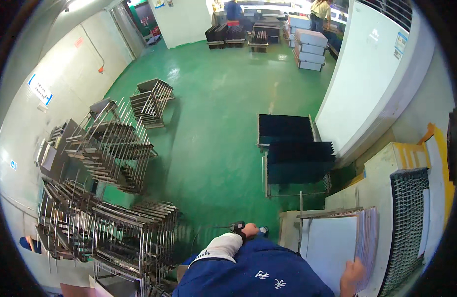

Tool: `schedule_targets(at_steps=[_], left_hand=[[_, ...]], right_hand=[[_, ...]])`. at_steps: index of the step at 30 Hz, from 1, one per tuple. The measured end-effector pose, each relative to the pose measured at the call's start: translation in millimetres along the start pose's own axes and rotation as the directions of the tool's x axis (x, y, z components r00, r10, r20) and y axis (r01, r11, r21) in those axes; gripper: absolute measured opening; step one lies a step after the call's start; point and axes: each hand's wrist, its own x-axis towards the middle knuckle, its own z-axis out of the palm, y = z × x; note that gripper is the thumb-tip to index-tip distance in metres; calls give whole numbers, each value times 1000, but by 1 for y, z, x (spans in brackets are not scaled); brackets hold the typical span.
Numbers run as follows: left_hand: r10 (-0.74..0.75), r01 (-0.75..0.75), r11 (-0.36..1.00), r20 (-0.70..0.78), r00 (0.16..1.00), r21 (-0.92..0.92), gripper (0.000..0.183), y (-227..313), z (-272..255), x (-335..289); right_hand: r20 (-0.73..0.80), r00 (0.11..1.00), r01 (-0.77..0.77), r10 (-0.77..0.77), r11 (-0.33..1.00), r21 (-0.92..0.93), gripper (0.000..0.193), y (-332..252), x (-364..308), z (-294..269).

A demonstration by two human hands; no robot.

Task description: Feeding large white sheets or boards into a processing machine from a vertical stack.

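Your left hand is loosely curled before your torso; cannot tell whether it holds anything. Your right hand, fingers bent, is at the near right part of the pale sheet stack; grip unclear. Right of it: dark mesh belt. Beyond both hands: black panels. Left of your left hand: metal racks.

- Navy-blue garment with white printed characters
- White left sleeve bearing dark lettering
- Black wristband, perhaps a watch, just beyond that sleeve
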Motion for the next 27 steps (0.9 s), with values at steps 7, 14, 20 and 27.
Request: schedule_targets(at_steps=[7,14,20,27], left_hand=[[-87,80,995,115,990,63,39,18,4,9],[-114,87,985,186,976,150,32,51,-9,9],[-60,48,996,157,986,80,29,54,-3,11],[223,-252,958,200,954,135,24,8,0,26]], right_hand=[[258,841,-524,475,833,176,19,31,26,-144],[-173,442,-502,880,402,766,34,85,6,-175],[70,332,41,941,-89,995,31,194,-48,-116],[291,266,274,919,-361,891,9,209,-38,-50]])
